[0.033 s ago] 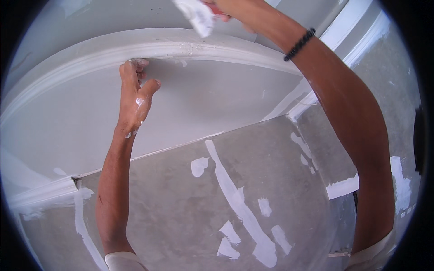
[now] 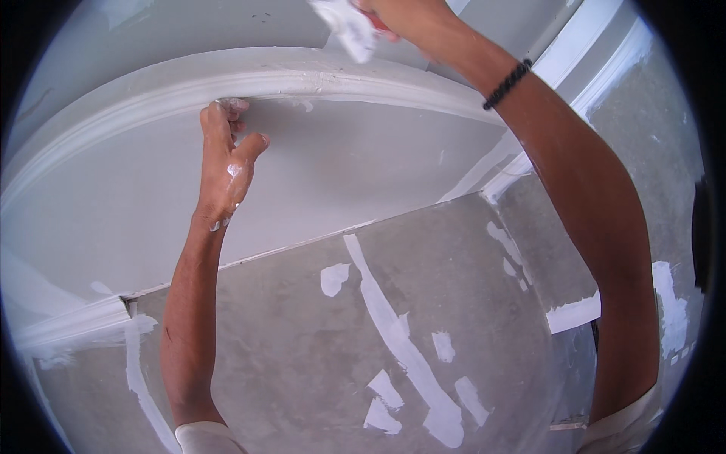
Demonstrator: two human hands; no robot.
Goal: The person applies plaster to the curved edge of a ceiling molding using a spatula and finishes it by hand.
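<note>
My left hand is raised to the lower edge of a curved white ceiling moulding. Its fingers are curled against that edge with the thumb apart; anything within them is hidden. White smears mark the back of this hand and the wrist. At the top of the view, my right hand grips a putty knife by its red handle. White compound coats the knife's blade, which is held just above the moulding. Part of the right hand is cut off by the upper edge of the picture.
Below the moulding, a smooth pale panel meets a grey surface with white filler strips and patches. Straight white mouldings run at the left and upper right. A dark object shows at the right rim.
My right hand and the putty knife have shifted slightly to the right. The left hand stays in place against the moulding.
</note>
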